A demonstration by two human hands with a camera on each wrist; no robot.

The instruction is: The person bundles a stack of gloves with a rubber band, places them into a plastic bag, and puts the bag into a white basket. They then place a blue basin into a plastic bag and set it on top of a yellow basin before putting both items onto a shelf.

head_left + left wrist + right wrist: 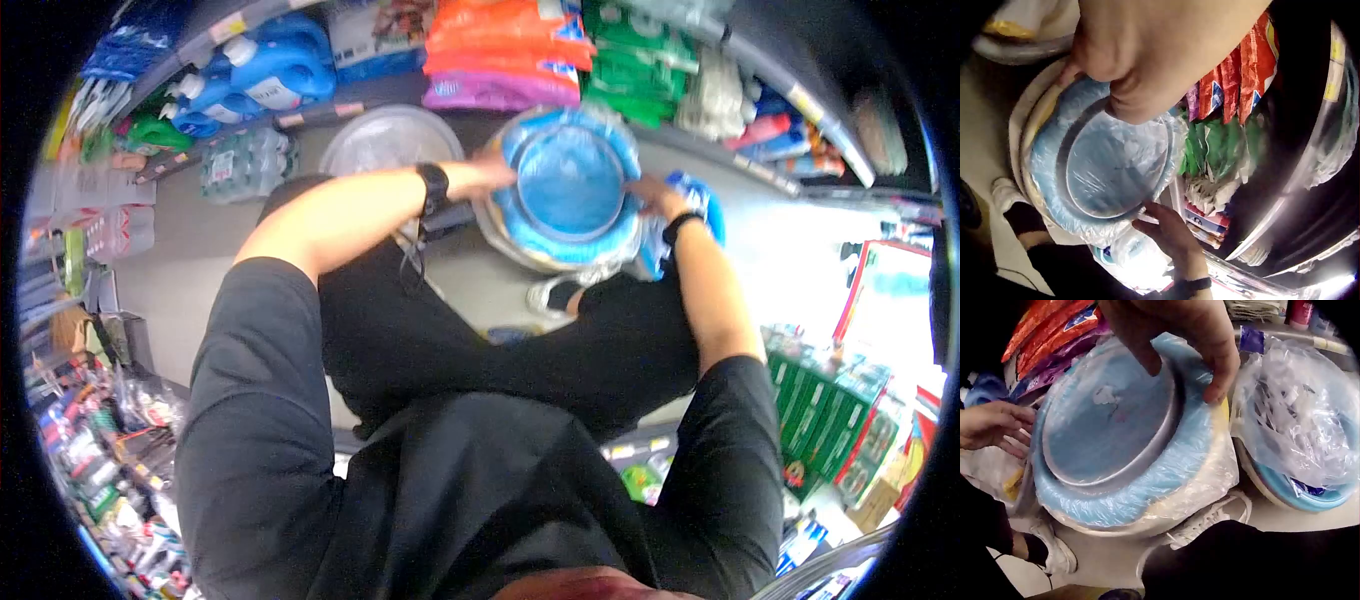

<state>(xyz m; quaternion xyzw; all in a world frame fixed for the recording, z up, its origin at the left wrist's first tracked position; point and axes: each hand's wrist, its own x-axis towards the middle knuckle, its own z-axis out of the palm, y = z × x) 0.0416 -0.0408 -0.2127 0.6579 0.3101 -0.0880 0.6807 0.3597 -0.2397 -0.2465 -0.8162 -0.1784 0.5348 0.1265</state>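
Note:
An upturned blue basin (570,185), wrapped in clear plastic, lies on paler basins in a stack on the floor between the person's legs. My left hand (487,176) is at its left side; in the right wrist view, that hand's (997,425) fingers extend toward the wrapped rim. On the opposite side, my right hand (655,197) reaches over the edge. Its thumb and fingers spread above the blue basin (1110,419) in the right wrist view, fingertips close to the plastic. From the left wrist, the right hand's (1169,231) fingertips appear right at the basin's rim.
Left of the stack is another round tub (390,140) covered in plastic. To the right, a blue basin (1329,500) holds crumpled clear wrap. Shelves with blue detergent bottles (275,75) and orange bags (500,40) border the back. A white shoe (548,297) is near the stack.

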